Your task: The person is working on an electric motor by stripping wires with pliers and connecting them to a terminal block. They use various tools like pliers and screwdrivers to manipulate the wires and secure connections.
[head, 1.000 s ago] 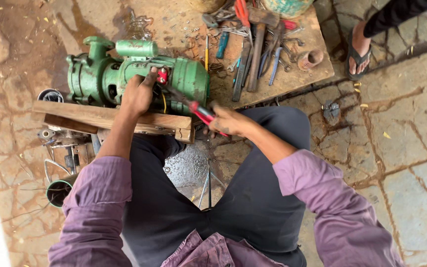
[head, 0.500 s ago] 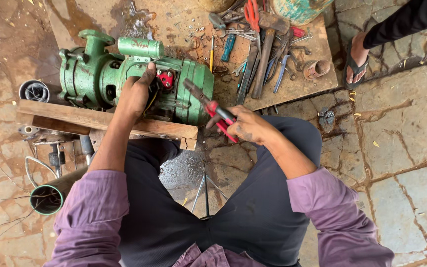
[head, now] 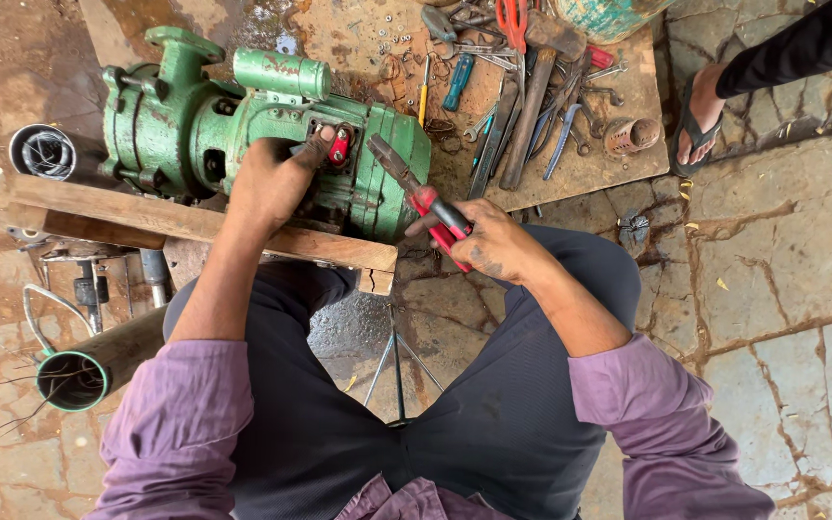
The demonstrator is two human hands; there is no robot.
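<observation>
Pump: green motor pump (head: 243, 135), lying on its side across a wooden plank (head: 195, 226), at 11 o'clock from the seated person's knees.
Left hand: left hand (head: 276, 178) rests on the pump housing, fingers curled, thumb tip against a small red part (head: 340, 147) on the casing; whether it pinches anything, cannot tell.
Right hand: right hand (head: 488, 241) closed around the red-and-black handles of pliers (head: 416, 188); the dark jaws point to 10 o'clock and reach the pump just right of the red part.
Board: flat board (head: 609, 164) at 1 o'clock, carrying loose hand tools, among them a hammer (head: 532, 96), a blue-handled screwdriver (head: 456, 82) and spanners.
Pipe: open-ended metal pipe (head: 89, 361) at 8 o'clock, beside the left knee.
Bystander: sandalled foot (head: 700, 125) of another person at 2 o'clock, at the board's edge.
Floor: cracked stone paving (head: 782, 289), damp near the pump.
</observation>
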